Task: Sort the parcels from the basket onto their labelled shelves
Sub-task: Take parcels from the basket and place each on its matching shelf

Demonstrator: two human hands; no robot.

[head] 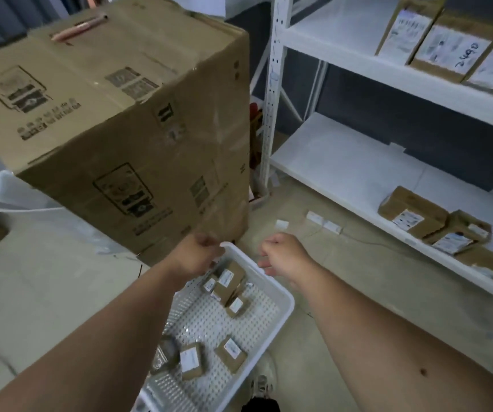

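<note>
1. The parcels (228, 283), small brown boxes with white labels, lie in the white basket (280, 315) on the floor. One cluster sits just below and between the two hands; another (209, 356) lies farther back toward the person, under the forearms.
2. The basket's long axis runs from its far corner at the hands back toward the person's feet.
3. The left hand (200, 252) grips the basket's far rim near the corner, fingers curled over the edge; it is the nearer hand to the top cluster.
4. The right hand (283, 257) hangs just beside the basket's right rim with fingers loosely curled and holds nothing; whether it touches the rim I cannot tell.
5. My judgement: the next move is either a pull on the basket or a short reach down to the top cluster.
6. The shelves (358, 179) stand well to the right of the right hand and already carry labelled parcels.
7. A large cardboard box (114, 120) stands just beyond the left hand, a pink pen (78, 26) on top.
</note>
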